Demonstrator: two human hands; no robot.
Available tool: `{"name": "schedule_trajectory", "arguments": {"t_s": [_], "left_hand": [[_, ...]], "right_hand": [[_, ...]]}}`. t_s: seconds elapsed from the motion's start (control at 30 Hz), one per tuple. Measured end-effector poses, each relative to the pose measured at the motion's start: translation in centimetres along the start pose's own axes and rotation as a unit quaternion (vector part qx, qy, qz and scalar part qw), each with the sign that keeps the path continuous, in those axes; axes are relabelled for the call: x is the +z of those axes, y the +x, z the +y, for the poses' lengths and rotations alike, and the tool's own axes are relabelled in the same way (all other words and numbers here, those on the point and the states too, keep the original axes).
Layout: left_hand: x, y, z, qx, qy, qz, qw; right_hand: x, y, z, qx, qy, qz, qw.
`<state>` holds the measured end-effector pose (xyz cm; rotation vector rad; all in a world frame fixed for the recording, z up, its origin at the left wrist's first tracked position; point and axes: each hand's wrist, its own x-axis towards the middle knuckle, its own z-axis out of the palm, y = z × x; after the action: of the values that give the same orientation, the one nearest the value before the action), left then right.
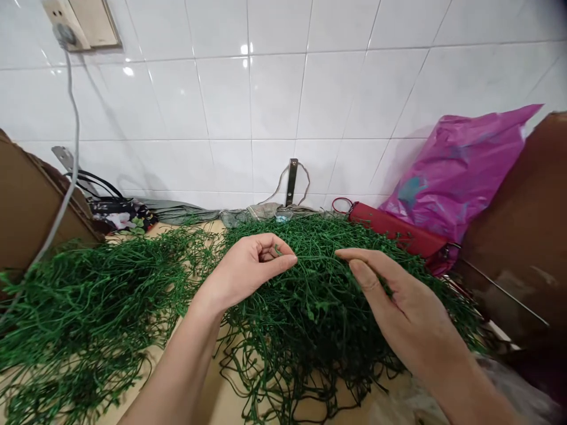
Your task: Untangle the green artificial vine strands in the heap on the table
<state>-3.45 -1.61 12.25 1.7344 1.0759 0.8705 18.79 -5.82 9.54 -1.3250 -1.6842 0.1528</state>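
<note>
A large heap of thin green plastic stems (310, 319) lies on the tan table in the middle. Above it, my left hand (254, 265) is curled, thumb and forefinger pinched on a thin green stem. The stem stretches toward my right hand (394, 295), whose thumb and forefinger are close together at its other end. Whether the right fingertips grip the stem is hard to make out. The two hands are a short distance apart, at about the same height.
More green stems (88, 301) are piled at the left. Cardboard boxes stand at the left (35, 200) and right (522, 248). A pink plastic bag (465, 171), a red pouch (394, 230) and a floral bag (121, 215) rest near the tiled wall. A cable (75, 130) hangs at left.
</note>
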Motion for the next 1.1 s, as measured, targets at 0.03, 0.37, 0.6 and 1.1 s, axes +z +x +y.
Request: {"name": "schedule_trajectory", "arguments": {"t_s": [0.03,0.37,0.6,1.1], "left_hand": [[0.3,0.0,0.1,0.001,0.006,-0.006,1.0],[1.7,-0.1,0.1,0.004,0.084,-0.032,0.996],[2.3,0.4,-0.7,0.032,0.115,-0.103,0.988],[5.0,-0.5,0.7,0.039,0.229,-0.045,0.972]], "right_hand": [[-0.1,-0.4,-0.3,0.026,0.025,-0.004,0.999],[0.1,-3.2,1.6,0.133,0.08,-0.048,0.987],[0.8,-4.3,3.5,0.157,0.228,0.01,0.961],[2.4,-5.0,2.5,-0.162,-0.079,0.039,0.983]]}}
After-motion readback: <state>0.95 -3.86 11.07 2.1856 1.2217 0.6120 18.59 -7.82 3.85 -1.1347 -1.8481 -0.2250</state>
